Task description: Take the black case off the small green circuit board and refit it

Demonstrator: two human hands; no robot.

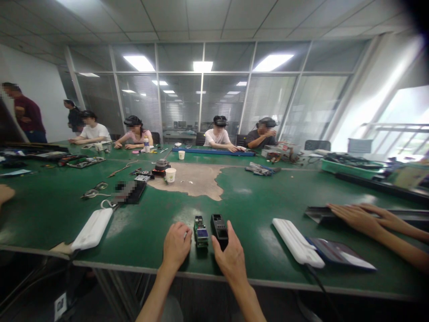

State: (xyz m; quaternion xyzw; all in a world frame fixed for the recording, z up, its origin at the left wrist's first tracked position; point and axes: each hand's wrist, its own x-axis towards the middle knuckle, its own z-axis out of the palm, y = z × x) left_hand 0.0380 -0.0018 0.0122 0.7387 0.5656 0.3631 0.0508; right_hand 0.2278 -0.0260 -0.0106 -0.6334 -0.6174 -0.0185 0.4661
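Hands are seen at the near edge of a green table: the left hand, fingers curled, empty, rests beside a small circuit module; its black casing is gripped by the right hand. Refitting appears under way, and careful alignment is called for.

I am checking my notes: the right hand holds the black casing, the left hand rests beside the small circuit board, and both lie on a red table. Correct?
Not quite. The head view shows a green table, not red. The right hand does hold the black casing, and the left hand rests beside the small circuit board.
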